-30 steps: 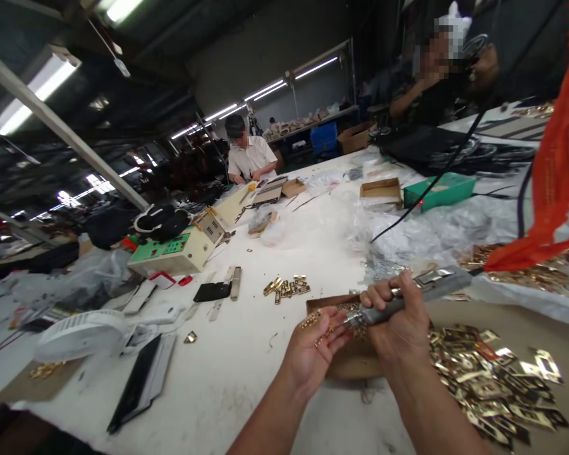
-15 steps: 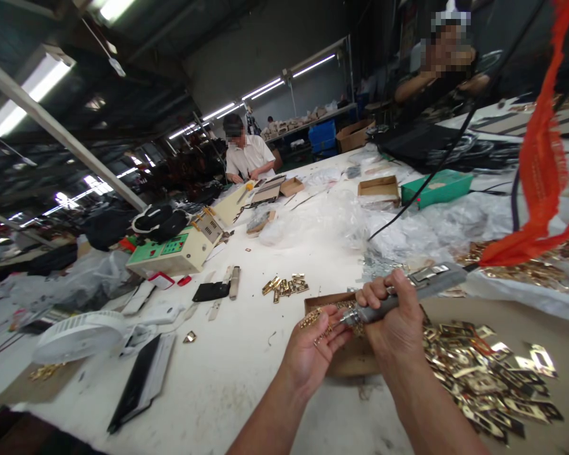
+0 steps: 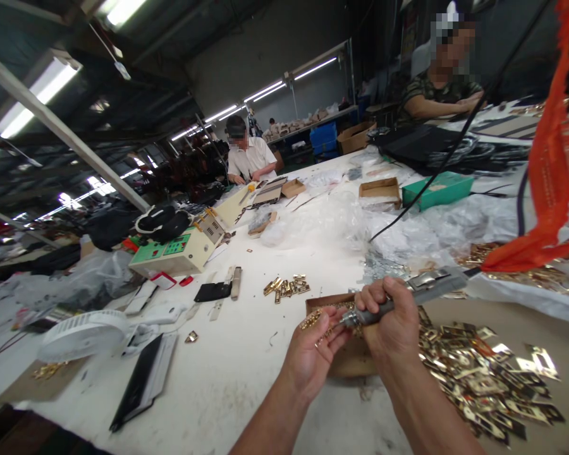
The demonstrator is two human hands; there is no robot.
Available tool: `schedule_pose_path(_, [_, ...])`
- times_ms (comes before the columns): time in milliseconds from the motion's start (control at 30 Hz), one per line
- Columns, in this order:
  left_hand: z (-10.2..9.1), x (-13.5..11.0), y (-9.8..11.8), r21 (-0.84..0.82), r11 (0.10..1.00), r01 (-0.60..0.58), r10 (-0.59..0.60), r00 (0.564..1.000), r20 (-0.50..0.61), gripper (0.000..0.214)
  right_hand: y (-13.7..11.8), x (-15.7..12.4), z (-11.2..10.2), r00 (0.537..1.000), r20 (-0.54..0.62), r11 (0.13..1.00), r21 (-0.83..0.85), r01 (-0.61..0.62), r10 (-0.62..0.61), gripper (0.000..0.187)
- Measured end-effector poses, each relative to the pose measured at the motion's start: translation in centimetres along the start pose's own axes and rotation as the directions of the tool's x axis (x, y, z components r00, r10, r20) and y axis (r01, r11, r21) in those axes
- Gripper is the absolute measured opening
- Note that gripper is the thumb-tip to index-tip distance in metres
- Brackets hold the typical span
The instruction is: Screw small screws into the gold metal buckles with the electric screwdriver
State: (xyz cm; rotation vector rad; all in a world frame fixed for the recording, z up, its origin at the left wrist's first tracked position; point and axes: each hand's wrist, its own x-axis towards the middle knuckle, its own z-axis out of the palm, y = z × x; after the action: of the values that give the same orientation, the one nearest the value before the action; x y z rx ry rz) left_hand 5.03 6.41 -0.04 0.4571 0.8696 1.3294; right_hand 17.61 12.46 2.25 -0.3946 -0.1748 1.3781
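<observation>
My right hand (image 3: 397,323) is wrapped round a grey electric screwdriver (image 3: 434,285), its tip pointing left and down. That tip meets the fingers of my left hand (image 3: 304,352), which is palm up with curled fingers. Small gold-coloured metal parts (image 3: 312,318) show in the left hand; their exact shape is too small to make out. Both hands are over a cardboard box (image 3: 353,363) that holds more small gold bits. Right of the box lies a heap of flat gold metal plates (image 3: 490,382) with cut-out slots.
A small group of gold plates (image 3: 288,287) lies beyond the box. A black cable and an orange strap (image 3: 545,189) hang at the right. Left are a black-and-white folder (image 3: 145,382), a white fan (image 3: 83,335) and a cream machine (image 3: 175,253). Two people sit across the table.
The screwdriver and my right hand have tilted slightly; my left hand stays nearly in place. A person at the upper right has lowered their raised hands to the table.
</observation>
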Motion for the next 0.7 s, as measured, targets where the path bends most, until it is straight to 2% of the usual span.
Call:
schedule_pose_path(267, [-0.6,-0.3,0.6,0.162,0.986,-0.045,0.053,0.997,-0.047,0.028,-0.2,0.4,-0.5,0.999,0.011,0.998,-0.04,0.045,-0.044,0.04])
schedule_pose_path(433, [-0.8,-0.4,1.1,0.337,0.932,-0.135,0.177,0.979,-0.099,0.034,-0.1,0.8,-0.6,0.997,-0.005,0.989,-0.124,0.075,-0.076,0.041])
schedule_pose_path(533, [0.3,-1.1,2.0,0.439,0.879,-0.187,0.277,0.949,-0.152,0.039,0.5,1.3,-0.7,0.991,-0.073,0.981,-0.167,0.102,-0.116,0.041])
schedule_pose_path(600, [1.7,-1.8,2.4,0.483,0.844,-0.233,0.348,0.923,-0.162,0.041,0.9,1.7,-0.8,0.987,-0.132,0.986,-0.146,0.076,-0.095,0.043])
schedule_pose_path(700, [4.4,-2.5,2.5,0.509,0.821,-0.26,0.35,0.933,-0.089,0.045,1.7,2.4,-1.2,0.983,-0.185,0.998,-0.062,0.001,-0.013,0.047])
